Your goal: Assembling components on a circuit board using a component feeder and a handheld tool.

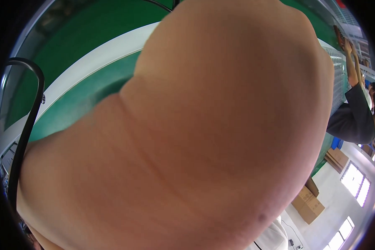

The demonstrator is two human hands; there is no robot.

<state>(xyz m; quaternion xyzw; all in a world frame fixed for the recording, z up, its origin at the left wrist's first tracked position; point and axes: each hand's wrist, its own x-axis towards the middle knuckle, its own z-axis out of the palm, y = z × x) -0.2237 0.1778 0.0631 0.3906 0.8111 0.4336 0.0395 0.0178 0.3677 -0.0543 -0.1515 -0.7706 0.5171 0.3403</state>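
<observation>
Hand: one hand point(204, 137) sits so close to the head camera that its skin fills nearly the whole picture, blurred and out of focus; only a broad palm or wrist surface with faint creases shows.
Which hand: cannot tell whether it is the left or the right, since no fingers or thumb are visible.
Hand state: cannot tell whether it is spread, pressed together or pinching anything (the fingers lie outside the frame or behind the bulk of the hand).
Thing held: nothing can be seen in it or touching it; anything it holds is hidden.
Why so placed: judging by the closeness, the hand is probably raised to the camera or the headgear itself rather than working on anything below.
Floor: green floor point(91, 46) with a white stripe point(108, 58) curving across the upper left.
Black cable: a dark curved cable or tube point(31, 112) runs down the left edge.
Other person: a dark sleeve point(354, 118) with an arm lifted upward at the right edge, well apart from the hand.
Boxes: cardboard boxes point(308, 204) stacked at lower right, near bright windows point(354, 179).
</observation>
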